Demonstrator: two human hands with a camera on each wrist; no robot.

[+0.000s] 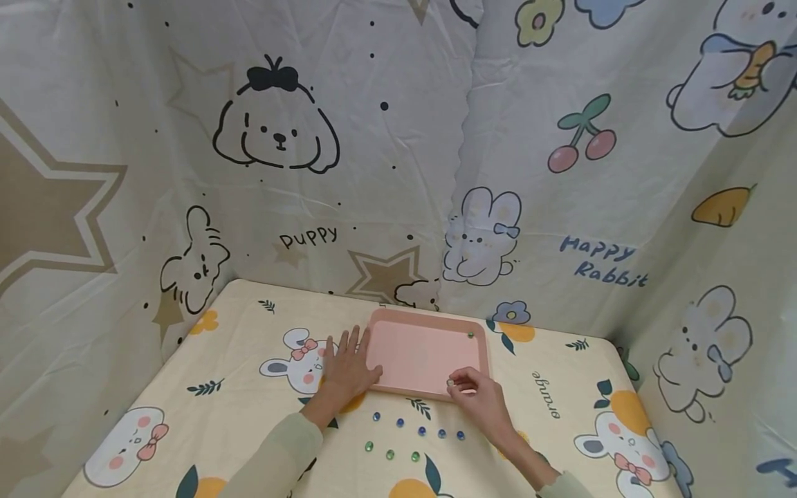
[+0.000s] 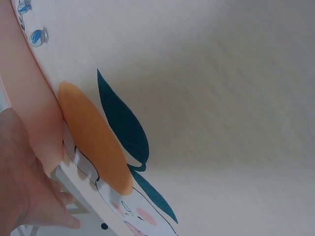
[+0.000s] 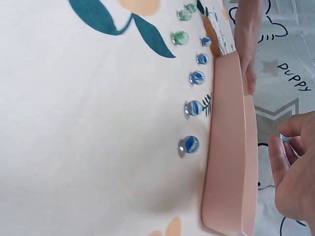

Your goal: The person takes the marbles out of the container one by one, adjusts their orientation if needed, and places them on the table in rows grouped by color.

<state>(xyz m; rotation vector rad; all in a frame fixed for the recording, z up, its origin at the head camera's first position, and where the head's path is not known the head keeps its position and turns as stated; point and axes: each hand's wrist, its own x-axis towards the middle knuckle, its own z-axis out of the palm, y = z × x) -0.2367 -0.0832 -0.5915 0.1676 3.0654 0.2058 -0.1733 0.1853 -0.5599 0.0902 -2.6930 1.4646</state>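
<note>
A shallow pink tray (image 1: 429, 346) sits on the patterned cloth, with one green marble (image 1: 470, 335) in its far right corner. My right hand (image 1: 479, 401) pinches a marble (image 1: 450, 382) between thumb and fingers over the tray's near right edge; its colour is mostly hidden. My left hand (image 1: 347, 370) lies with fingers spread at the tray's left side, the thumb reaching to its rim. In front of the tray, several blue marbles (image 1: 422, 431) form a slanting row, and nearer stand three green marbles (image 1: 390, 454). In the right wrist view, the blue marbles (image 3: 195, 108) line up beside the tray wall (image 3: 229, 147).
The cream tablecloth (image 1: 236, 387) carries printed rabbits, oranges and leaves. Behind the table hang printed curtains (image 1: 373, 173), which also close in the left and right sides. The tray stands near the table's back edge.
</note>
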